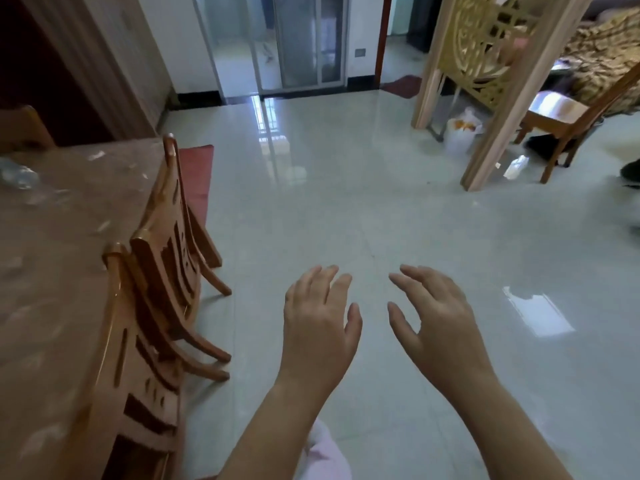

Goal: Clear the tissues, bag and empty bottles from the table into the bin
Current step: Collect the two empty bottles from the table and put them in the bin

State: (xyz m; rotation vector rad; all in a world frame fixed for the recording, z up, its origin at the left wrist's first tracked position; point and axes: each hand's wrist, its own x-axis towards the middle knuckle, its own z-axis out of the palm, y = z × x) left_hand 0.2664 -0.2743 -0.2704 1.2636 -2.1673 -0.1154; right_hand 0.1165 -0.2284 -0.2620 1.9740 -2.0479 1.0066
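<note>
My left hand (320, 320) and my right hand (438, 320) are both held out in front of me over the pale tiled floor, palms down, fingers spread, with nothing in them. The brown marble-look table (59, 258) fills the left side of the view. A clear crumpled plastic item, perhaps a bottle or bag (17, 174), lies at its far left edge, blurred. Small white scraps (96, 155) lie on the tabletop further back. No bin is in sight.
Two wooden chairs (162, 271) stand pushed against the table's right edge, to the left of my hands. A white plastic bag (462, 129) sits on the floor by a carved wooden screen (485, 64) at the back right, beside another chair (561, 119). Glass sliding doors (277, 43) stand straight ahead.
</note>
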